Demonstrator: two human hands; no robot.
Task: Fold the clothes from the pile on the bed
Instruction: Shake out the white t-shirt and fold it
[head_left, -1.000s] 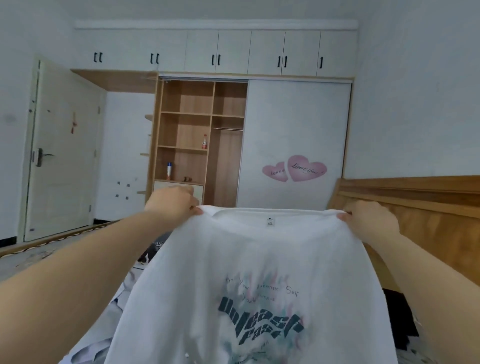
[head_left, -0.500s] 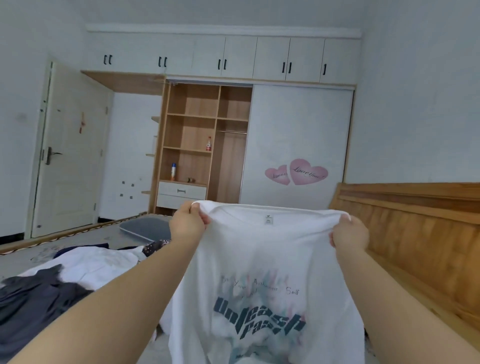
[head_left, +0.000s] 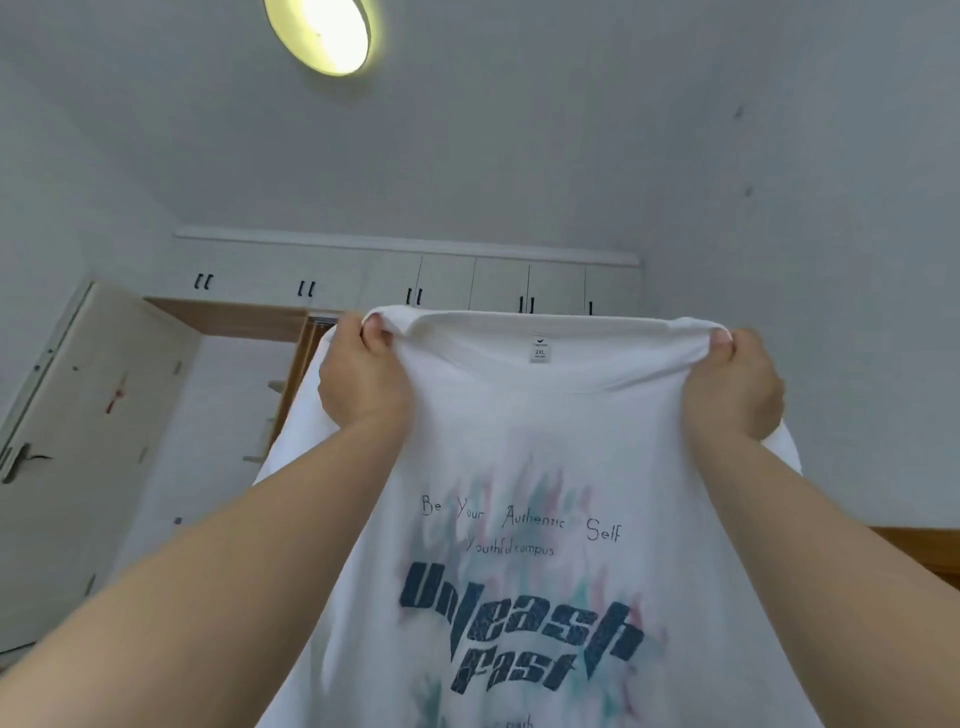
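The white T-shirt (head_left: 545, 467) hangs mid-frame, spread between both fists: the left hand (head_left: 363, 379) and right hand (head_left: 732, 387) each pinch a shoulder beside the collar. It looks light and limp, probably thin cotton; shoulder seams suit gripping.

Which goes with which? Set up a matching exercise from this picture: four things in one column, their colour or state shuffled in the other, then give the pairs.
Things:
1. T-shirt
2. Ceiling lamp
3. Neck label
4. Door

States:
A. lit, glowing yellowish
B. reads 2XL
C. stands open at the left edge
D. white, held up by left hand and right hand

Pairs: 1-D, 2-A, 3-B, 4-C
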